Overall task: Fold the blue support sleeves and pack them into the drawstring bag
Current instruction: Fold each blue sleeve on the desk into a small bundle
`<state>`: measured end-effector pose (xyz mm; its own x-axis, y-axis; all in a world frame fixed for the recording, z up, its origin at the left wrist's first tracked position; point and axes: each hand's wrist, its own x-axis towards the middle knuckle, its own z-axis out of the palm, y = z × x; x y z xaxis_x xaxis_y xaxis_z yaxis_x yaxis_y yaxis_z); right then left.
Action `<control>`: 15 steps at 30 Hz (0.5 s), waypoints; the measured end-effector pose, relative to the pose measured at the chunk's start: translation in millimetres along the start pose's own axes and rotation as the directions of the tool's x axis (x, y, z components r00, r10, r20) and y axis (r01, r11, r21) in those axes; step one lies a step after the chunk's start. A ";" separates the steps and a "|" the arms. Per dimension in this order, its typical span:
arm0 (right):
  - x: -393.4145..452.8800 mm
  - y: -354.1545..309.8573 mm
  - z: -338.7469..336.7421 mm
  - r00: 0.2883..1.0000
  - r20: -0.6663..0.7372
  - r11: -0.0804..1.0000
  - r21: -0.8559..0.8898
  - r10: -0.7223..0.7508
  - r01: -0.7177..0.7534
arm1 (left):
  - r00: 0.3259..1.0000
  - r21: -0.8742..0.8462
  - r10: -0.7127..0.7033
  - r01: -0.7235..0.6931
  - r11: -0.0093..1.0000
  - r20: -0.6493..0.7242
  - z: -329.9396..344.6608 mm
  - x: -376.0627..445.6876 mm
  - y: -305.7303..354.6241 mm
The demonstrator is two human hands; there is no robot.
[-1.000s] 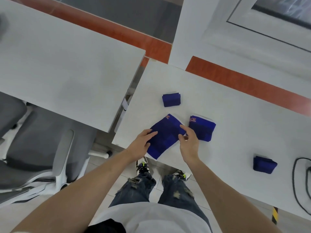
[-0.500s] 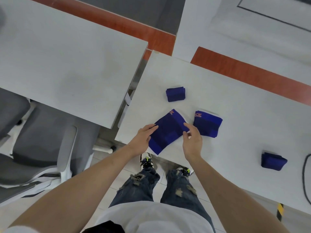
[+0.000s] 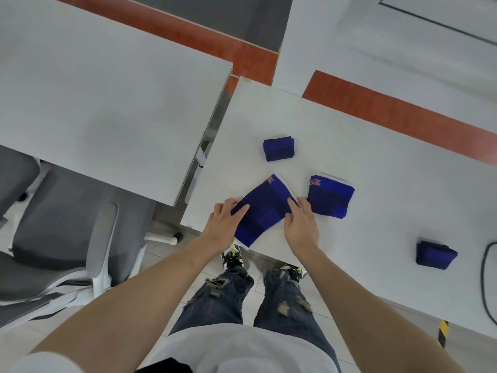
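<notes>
A flat blue support sleeve (image 3: 265,208) lies at an angle near the front edge of the white table (image 3: 363,146). My left hand (image 3: 224,224) grips its left edge, thumb on top of the fabric. My right hand (image 3: 301,224) pinches its right edge. A second flat sleeve (image 3: 330,199) lies just right of my right hand. One folded sleeve (image 3: 278,148) sits farther back, and another folded sleeve (image 3: 434,254) lies at the right. No drawstring bag is in view.
A second white table (image 3: 94,90) stands to the left, across a narrow gap. A grey office chair (image 3: 67,238) is at the lower left. A black cable (image 3: 486,278) curls on the table's right edge. My legs and shoes show below the table edge.
Both hands stay on the edges of the same sleeve, which has hardly moved. The view has shifted slightly, so the table sits lower in the frame.
</notes>
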<state>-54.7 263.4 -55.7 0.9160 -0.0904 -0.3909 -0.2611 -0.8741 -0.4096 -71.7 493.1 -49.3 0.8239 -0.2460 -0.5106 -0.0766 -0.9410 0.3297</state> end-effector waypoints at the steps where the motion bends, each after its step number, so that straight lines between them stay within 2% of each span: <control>1: -0.9 -1.6 -0.1 1.000 0.008 1.000 -0.018 -0.002 0.002 | 1.000 0.005 -0.008 0.008 1.000 -0.011 0.8 -0.4 0.5; 11: -1.1 -2.8 -4.7 0.997 0.074 0.992 -0.123 -0.031 0.040 | 0.996 -0.091 -0.061 0.055 0.994 -0.062 0.7 9.9 -2.2; 15: -1.8 -0.5 -5.0 0.995 0.088 0.990 -0.129 -0.051 0.062 | 0.981 -0.287 -0.161 0.125 0.950 -0.108 -6.8 22.6 13.5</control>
<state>-54.7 261.5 -50.6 0.8977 -0.0032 -0.4407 -0.1621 -0.9323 -0.3235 -50.3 476.4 -51.0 0.8811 -0.0645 -0.4685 0.1910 -0.8577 0.4773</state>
